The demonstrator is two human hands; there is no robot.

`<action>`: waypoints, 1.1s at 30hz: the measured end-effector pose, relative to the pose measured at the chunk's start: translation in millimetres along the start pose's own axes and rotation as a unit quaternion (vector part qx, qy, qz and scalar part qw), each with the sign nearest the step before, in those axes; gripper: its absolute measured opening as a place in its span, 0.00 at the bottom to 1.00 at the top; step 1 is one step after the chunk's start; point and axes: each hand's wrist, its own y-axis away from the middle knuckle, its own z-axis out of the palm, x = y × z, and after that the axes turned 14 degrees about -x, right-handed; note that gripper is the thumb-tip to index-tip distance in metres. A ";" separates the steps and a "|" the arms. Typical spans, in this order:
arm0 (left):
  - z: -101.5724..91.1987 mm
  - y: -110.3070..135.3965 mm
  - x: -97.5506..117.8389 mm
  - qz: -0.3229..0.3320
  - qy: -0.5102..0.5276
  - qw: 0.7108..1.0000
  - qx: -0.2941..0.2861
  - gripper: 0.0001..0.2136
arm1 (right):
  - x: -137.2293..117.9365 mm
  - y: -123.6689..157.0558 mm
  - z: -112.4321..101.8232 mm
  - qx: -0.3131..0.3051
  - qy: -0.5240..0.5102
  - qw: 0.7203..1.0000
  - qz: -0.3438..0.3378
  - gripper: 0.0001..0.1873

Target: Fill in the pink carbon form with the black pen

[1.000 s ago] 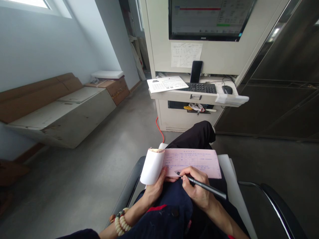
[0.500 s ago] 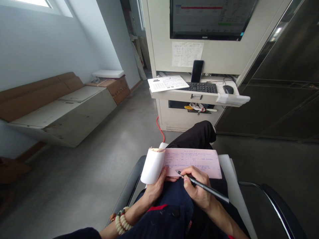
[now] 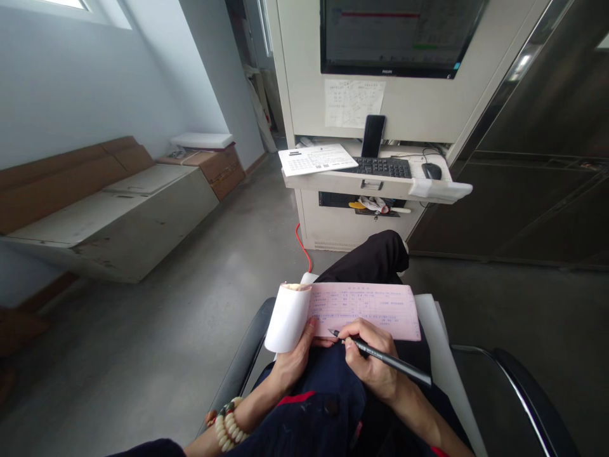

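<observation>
A pad of pink printed forms (image 3: 366, 308) rests on my lap, its upper sheets folded back into a white roll (image 3: 287, 320) at the left end. My left hand (image 3: 295, 355) grips the pad at its lower left, thumb on top and fingers underneath. Between the fingers of my right hand (image 3: 371, 358) is a black pen (image 3: 394, 363), slanting down to the left. Its tip is at the lower edge of the pink sheet; whether it touches the paper I cannot tell. Blue printing and entries show on the form.
Ahead, a cabinet's pulled-out drawer holds a keyboard (image 3: 383, 167), a mouse (image 3: 432, 171), an upright phone (image 3: 373, 135) and a printed sheet (image 3: 316, 159). A monitor (image 3: 399, 38) sits above. Chair armrests (image 3: 537, 400) flank me. A long grey box (image 3: 118, 222) stands at left.
The pen tip and my right hand have shifted slightly left along the form's lower edge. My left hand keeps its hold on the pad. The whole view has drifted a little.
</observation>
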 end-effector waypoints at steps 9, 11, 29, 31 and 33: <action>-0.4 -0.5 2.0 0.006 -0.009 1.000 -0.007 0.24 | 1.7 1.2 -0.5 0.039 0.013 0.999 0.025 0.07; 0.3 -0.8 2.5 0.009 -0.012 1.000 -0.009 0.23 | 2.6 1.2 0.0 0.043 0.009 0.998 0.035 0.07; 0.2 0.3 3.2 0.006 -0.018 0.999 -0.033 0.21 | 2.4 -8.1 1.7 0.091 0.030 0.995 0.017 0.07; 1.2 0.6 4.2 0.002 -0.021 0.999 -0.031 0.21 | 6.5 -7.3 1.8 0.099 0.022 0.994 0.038 0.07; 2.1 0.5 5.0 0.002 -0.023 0.999 -0.030 0.21 | 10.0 -6.3 2.5 0.099 0.019 0.994 0.042 0.07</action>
